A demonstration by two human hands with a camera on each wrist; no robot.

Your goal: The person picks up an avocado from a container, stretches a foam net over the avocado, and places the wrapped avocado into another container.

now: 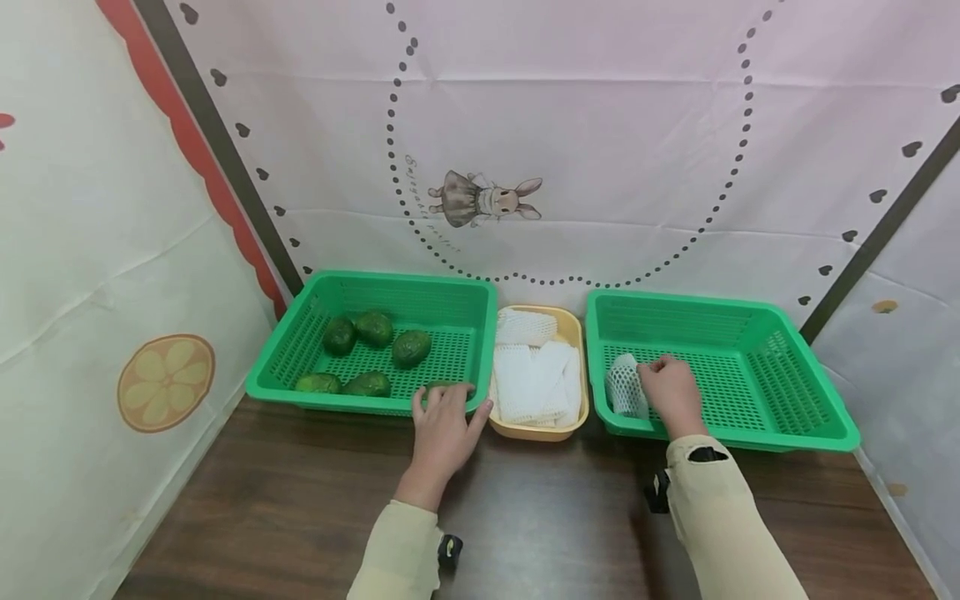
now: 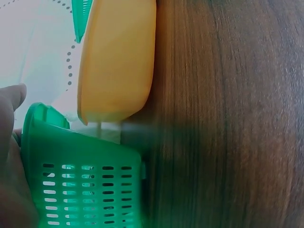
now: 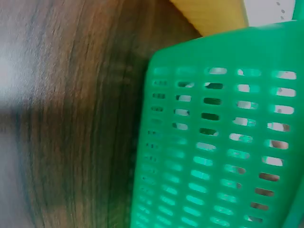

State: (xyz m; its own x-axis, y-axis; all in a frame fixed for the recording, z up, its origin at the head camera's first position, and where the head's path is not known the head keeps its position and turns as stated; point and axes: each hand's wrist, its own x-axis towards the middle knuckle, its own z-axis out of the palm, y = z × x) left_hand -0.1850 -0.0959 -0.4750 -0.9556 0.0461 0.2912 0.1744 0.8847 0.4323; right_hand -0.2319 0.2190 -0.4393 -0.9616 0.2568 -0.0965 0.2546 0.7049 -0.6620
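Pale printed sheets (image 1: 480, 133) hang around a dark wooden table (image 1: 562, 517). Five deep-green, bumpy avocados (image 1: 411, 348) lie in the left basket (image 1: 431, 300); over its near rim the left hand (image 1: 442, 429) spreads its fingers apart, mostly hiding another green form. White, open-meshed netting (image 1: 627, 387), something dark showing through, sits in the right basket (image 1: 712, 321), near its left end. The right hand (image 1: 672, 396) curls its fingers against the netting; whether they pinch it, I cannot tell. Basket wall fills much of the right wrist view.
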